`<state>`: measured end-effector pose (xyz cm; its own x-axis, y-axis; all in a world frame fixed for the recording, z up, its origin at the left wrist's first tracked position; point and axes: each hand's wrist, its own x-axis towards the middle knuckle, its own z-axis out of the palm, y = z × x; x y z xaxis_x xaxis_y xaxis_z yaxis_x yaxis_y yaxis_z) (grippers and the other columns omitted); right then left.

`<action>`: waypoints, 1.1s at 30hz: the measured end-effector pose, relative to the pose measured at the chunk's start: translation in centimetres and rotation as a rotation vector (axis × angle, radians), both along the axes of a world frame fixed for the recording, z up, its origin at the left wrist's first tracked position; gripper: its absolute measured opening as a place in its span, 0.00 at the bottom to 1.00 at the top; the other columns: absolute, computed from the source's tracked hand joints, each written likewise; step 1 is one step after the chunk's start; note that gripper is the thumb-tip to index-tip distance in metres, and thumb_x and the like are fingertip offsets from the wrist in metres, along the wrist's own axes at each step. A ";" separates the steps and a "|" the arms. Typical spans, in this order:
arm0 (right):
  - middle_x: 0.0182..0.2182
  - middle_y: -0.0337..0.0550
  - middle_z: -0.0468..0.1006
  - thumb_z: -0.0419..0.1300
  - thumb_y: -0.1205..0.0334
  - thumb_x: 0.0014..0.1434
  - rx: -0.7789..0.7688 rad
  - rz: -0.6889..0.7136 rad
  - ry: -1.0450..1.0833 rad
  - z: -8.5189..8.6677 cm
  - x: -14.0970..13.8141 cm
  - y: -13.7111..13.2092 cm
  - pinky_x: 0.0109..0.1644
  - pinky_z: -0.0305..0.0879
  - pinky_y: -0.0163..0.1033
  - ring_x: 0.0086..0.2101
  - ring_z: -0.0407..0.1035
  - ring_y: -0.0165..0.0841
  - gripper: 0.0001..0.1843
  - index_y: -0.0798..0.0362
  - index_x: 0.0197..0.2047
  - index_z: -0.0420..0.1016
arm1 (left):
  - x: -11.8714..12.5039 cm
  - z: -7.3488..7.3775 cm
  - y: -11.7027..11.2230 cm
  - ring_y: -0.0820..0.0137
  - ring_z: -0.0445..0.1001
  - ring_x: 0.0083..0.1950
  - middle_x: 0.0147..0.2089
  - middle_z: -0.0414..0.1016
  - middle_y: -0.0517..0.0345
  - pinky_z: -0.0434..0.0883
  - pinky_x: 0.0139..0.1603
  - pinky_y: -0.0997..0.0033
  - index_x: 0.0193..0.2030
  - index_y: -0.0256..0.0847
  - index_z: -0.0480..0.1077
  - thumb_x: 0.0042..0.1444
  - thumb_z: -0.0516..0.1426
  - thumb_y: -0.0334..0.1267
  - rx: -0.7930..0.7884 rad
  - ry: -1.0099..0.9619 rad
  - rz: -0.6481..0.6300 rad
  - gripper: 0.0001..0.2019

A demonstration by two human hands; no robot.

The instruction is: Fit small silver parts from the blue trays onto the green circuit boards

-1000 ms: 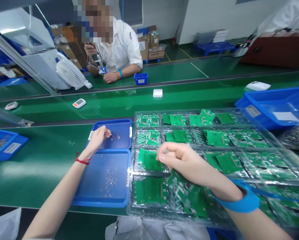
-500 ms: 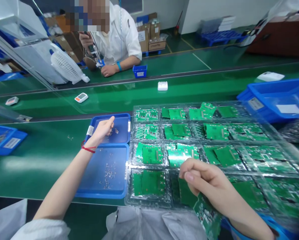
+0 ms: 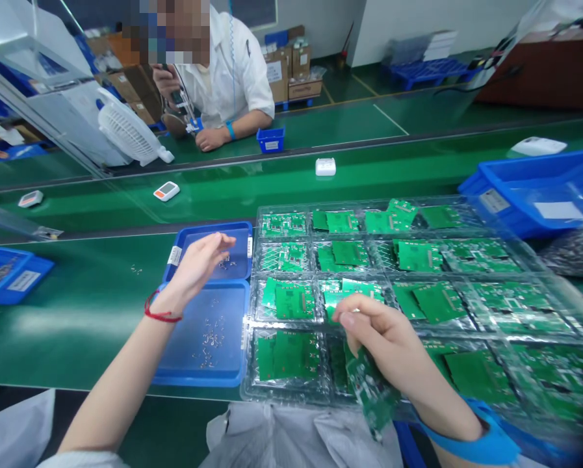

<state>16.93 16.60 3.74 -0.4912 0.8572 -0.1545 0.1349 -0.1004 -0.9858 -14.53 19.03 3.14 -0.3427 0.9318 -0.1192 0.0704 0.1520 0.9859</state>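
My right hand (image 3: 386, 335) is closed on a green circuit board (image 3: 374, 393), which hangs tilted below the fingers with components on its visible face. That hand is above the front part of a clear plastic tray (image 3: 323, 364) whose compartments hold green boards. Over the upper blue tray (image 3: 186, 237) is my left hand (image 3: 198, 263), its fingers bent and drawn together; anything between their tips is too small or hidden to make out. Small metal parts (image 3: 227, 263) lie in that tray beside the fingers. More of them (image 3: 212, 338) are scattered in the lower blue tray (image 3: 174, 374).
A blue bin (image 3: 15, 273) of small parts stands at far left, a larger blue bin (image 3: 515, 195) at right. White devices (image 3: 167, 190) sit along the green belt (image 3: 252, 188). Across it, a person in white (image 3: 242, 71) works near a white fan (image 3: 130, 127).
My left hand has turned and shifted slightly, its fingers now pointing right. My right hand has moved left with the board. The white devices on the belt have shifted right.
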 end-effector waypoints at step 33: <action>0.37 0.42 0.80 0.62 0.65 0.63 1.031 -0.253 -0.306 -0.7 -1.8 -5.4 0.46 0.70 0.46 0.41 0.70 0.36 0.09 0.47 0.46 0.78 | 18.3 -2.0 -11.3 0.69 0.74 0.33 0.33 0.78 0.53 0.76 0.30 0.76 0.26 0.41 0.79 0.25 0.74 0.56 -0.325 -0.833 0.201 0.24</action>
<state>15.14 11.23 3.05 -0.3464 0.7152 0.6071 0.4794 0.6912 -0.5408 3.81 7.70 1.18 -0.1806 0.7413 -0.6464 -0.7019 0.3633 0.6127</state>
